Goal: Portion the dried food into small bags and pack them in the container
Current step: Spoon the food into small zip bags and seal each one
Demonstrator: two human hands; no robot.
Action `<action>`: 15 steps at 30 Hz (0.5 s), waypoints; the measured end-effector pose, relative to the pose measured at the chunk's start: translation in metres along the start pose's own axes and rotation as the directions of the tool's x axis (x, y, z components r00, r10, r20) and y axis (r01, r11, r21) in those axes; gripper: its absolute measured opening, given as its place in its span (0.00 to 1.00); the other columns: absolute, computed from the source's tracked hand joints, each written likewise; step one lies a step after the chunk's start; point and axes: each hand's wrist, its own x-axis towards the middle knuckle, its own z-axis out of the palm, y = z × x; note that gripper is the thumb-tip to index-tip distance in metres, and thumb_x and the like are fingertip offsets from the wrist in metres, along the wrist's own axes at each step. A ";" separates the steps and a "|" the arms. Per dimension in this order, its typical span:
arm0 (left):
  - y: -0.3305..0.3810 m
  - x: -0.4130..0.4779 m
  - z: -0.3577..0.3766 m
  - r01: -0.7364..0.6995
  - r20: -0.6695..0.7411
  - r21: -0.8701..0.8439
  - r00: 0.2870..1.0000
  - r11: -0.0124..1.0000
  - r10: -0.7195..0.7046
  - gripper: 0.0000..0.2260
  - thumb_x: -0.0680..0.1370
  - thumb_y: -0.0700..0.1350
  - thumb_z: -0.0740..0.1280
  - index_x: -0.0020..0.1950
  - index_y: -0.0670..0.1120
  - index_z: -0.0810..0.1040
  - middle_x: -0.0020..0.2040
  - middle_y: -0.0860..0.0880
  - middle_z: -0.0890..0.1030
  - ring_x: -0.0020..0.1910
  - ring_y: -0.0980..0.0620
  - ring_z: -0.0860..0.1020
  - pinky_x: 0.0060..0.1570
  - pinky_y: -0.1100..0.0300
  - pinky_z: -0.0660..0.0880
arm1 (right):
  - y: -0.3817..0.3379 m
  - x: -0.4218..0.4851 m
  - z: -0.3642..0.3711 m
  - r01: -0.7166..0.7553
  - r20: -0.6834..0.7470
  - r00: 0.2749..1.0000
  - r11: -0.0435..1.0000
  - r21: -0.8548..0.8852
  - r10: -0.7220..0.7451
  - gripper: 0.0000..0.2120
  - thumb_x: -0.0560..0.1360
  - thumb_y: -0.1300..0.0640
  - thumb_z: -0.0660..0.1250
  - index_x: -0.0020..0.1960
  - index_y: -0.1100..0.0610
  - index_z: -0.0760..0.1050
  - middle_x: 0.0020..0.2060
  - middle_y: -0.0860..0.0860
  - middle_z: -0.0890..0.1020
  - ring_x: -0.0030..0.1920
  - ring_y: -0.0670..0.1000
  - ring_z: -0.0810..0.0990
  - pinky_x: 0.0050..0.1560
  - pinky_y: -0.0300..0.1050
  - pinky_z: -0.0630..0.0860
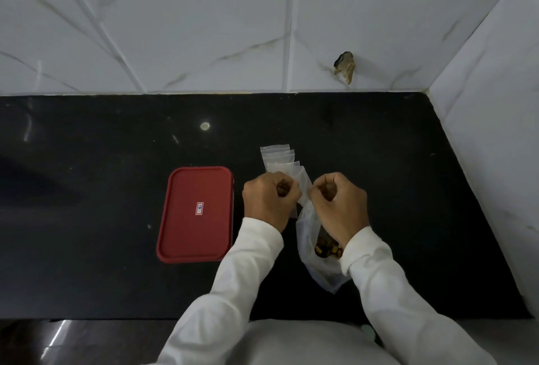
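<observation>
A small clear zip bag [304,186] is stretched between my two hands above the black counter [102,189]. My left hand [269,198] pinches its left edge with curled fingers. My right hand [339,203] pinches the right edge. Under my right wrist lies a larger clear bag [318,265] holding brown and yellow dried food pieces [328,248]. A fanned stack of empty small zip bags [278,159] rests just beyond my hands. The red-lidded rectangular container [197,214] sits shut to the left of my left hand.
White marbled tile walls rise behind the counter and along its right side. A chipped hole [344,65] marks the back wall. The counter's front edge runs near my body, with dark floor [87,341] below at the left.
</observation>
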 end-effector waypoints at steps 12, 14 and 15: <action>-0.007 0.004 0.001 -0.191 -0.099 0.331 0.967 0.924 0.236 0.12 0.68 0.43 0.75 0.32 0.46 0.73 0.31 0.51 0.73 0.25 0.55 0.69 0.24 0.65 0.62 | -0.010 0.013 0.000 0.139 -0.026 0.987 0.933 -0.332 -0.156 0.13 0.71 0.57 0.74 0.52 0.51 0.75 0.40 0.44 0.76 0.39 0.42 0.77 0.42 0.37 0.79; -0.006 0.004 -0.002 -0.182 -0.098 0.343 0.969 0.921 0.228 0.10 0.70 0.48 0.72 0.34 0.48 0.73 0.33 0.53 0.74 0.27 0.55 0.71 0.25 0.64 0.65 | -0.015 0.012 -0.004 0.141 -0.015 0.988 0.933 -0.332 -0.154 0.11 0.71 0.58 0.74 0.51 0.52 0.76 0.40 0.44 0.77 0.38 0.41 0.77 0.41 0.35 0.77; -0.008 0.004 -0.003 -0.170 -0.118 0.286 0.971 0.943 0.210 0.09 0.72 0.50 0.69 0.35 0.49 0.74 0.34 0.54 0.75 0.29 0.55 0.73 0.27 0.63 0.69 | -0.019 0.011 -0.006 0.137 -0.013 0.989 0.943 -0.302 -0.148 0.11 0.71 0.58 0.74 0.51 0.52 0.76 0.39 0.44 0.78 0.38 0.41 0.78 0.39 0.34 0.76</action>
